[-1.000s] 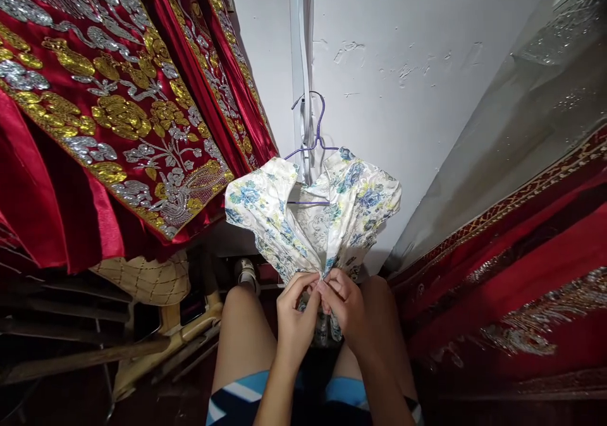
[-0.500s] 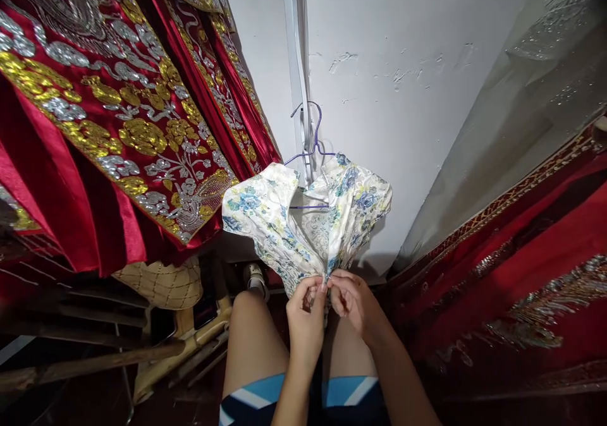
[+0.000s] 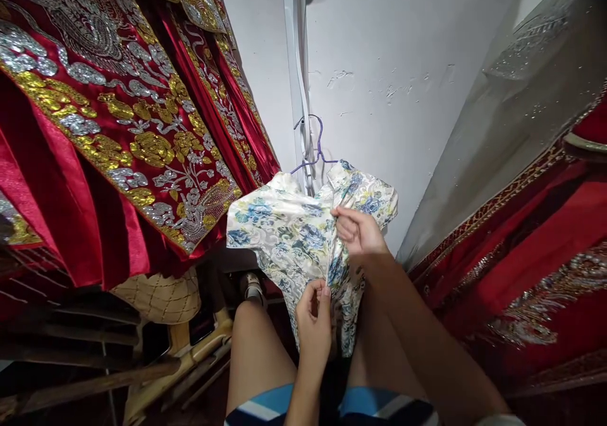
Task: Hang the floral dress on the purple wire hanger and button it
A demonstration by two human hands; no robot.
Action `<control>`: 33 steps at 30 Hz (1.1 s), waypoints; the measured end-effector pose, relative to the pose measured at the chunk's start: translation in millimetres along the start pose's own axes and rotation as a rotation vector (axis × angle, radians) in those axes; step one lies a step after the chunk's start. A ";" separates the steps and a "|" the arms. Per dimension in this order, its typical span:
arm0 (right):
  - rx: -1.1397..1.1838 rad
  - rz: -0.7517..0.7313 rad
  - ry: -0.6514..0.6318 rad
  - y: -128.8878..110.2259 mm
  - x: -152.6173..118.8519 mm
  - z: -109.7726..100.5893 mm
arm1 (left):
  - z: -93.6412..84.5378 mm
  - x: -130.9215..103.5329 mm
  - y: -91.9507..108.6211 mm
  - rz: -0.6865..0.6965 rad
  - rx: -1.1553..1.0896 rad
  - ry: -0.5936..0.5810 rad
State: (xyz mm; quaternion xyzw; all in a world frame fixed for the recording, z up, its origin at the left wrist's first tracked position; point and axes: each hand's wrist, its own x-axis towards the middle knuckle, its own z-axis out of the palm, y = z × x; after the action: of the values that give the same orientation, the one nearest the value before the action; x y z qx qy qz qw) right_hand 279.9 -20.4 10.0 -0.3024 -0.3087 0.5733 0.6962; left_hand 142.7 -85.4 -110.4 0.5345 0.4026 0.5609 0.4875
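Observation:
A white short-sleeved floral dress with blue and yellow flowers hangs from a purple hanger. Its lower end drops between my knees and is partly hidden. At the lower front, my left hand is closed, thumb and forefinger pinching the cloth at the seam. Higher up, near the collar, my right hand is closed in a pinch on the zipper of the front opening. The zipper pull itself is hidden by my fingers. Below my right hand the two front edges lie together.
Red garments with gold and silver sequin embroidery hang close at the left. Another red beaded garment stands at the right, beside a sheer grey cover. Wooden chair parts are low left. A white wall lies behind.
My right hand has moved up from beside my left hand to near the collar. The open V at the dress front has closed. My left hand still pinches the lower seam.

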 end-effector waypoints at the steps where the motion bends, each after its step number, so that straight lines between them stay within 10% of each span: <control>1: 0.018 -0.015 -0.014 -7.7 9.8 6.9 | -0.6 1.9 -1.2 0.012 0.002 -0.002; 8: 0.148 0.074 0.014 -51.5 56.6 46.9 | -7.1 12.0 -12.0 0.046 0.045 0.015; 14: -0.074 -0.079 -0.063 -42.8 57.7 43.8 | -10.3 9.8 -21.5 0.064 0.115 -0.001; 24: -0.324 -0.315 -0.098 -21.3 19.6 26.9 | -3.0 139.1 137.2 0.608 0.268 -0.182; 33: -0.477 -0.366 0.008 5.6 42.2 10.8 | 15.1 157.8 126.4 0.687 0.305 -0.123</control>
State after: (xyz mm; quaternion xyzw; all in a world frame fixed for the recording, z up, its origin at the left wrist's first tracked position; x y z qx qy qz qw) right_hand 274.5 22.8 15.9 -0.3989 -0.4812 0.3483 0.6986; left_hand 150.3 42.4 46.8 0.7374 0.2486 0.5921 0.2093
